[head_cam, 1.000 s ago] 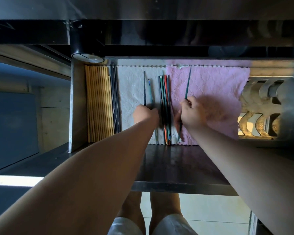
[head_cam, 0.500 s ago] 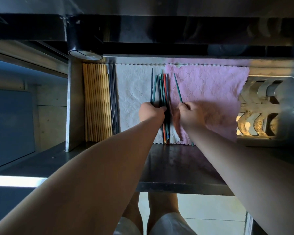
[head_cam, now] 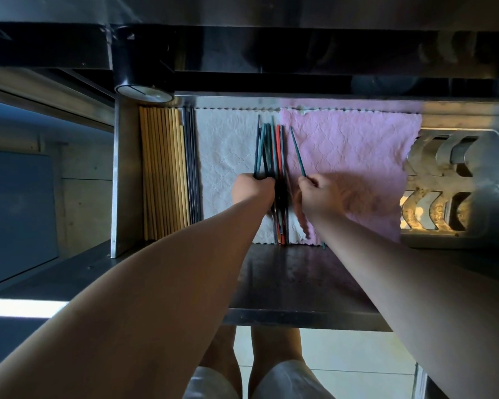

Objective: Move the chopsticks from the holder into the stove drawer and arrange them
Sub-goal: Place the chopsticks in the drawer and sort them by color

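Our left hand (head_cam: pixel 252 188) is curled round a few teal chopsticks (head_cam: pixel 260 152); our right hand (head_cam: pixel 321 194) pinches a single stick (head_cam: pixel 298 152) between thumb and fingers. A second ago the left's sticks lay apart on the white cloth (head_cam: pixel 225 156). Now they press against the bundle (head_cam: pixel 278 151), so the gathering looks nearly done. The single stick has swung its far tip from right to left, toward the bundle, though still slanted over the pink cloth (head_cam: pixel 357 156). Everything lies in the drawer (head_cam: pixel 124 182), long axes running front to back, thin tips toward the rear wall, like the wooden set (head_cam: pixel 163 174) at the left.
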A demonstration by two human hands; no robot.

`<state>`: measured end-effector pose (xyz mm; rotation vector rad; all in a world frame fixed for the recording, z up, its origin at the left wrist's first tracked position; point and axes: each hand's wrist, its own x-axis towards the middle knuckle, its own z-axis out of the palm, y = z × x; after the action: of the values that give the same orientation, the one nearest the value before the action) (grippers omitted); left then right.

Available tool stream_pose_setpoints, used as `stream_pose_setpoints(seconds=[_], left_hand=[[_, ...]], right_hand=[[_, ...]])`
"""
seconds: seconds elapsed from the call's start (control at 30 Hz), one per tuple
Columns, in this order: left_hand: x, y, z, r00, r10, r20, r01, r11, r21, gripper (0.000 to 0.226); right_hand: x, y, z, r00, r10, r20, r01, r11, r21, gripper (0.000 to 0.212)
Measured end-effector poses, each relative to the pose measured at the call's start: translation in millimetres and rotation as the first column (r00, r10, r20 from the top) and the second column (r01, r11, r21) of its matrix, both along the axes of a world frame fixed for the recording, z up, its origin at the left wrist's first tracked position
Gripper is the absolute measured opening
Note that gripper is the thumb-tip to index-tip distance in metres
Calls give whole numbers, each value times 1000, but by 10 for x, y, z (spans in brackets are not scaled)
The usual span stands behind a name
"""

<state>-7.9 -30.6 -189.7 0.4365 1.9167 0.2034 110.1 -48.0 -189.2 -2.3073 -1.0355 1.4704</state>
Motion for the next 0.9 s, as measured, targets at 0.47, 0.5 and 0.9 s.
stream_pose_setpoints(seconds=[0.47,0.5,0.9], left_hand=[[-436,-156,-28,999,0,-39,4,995,99,15],[-464,-160,-31,999,8,-42,-4,994,110,16],[-606,-178,2,999,3,-47,3,991,135,15]], right_hand=[[-382,70,-76,987,16,159,-28,997,72,19],[-399,79,-83,983,33,181,-47,996,71,17],[-534,159,51,880,299,369,-288,954,-88,26]])
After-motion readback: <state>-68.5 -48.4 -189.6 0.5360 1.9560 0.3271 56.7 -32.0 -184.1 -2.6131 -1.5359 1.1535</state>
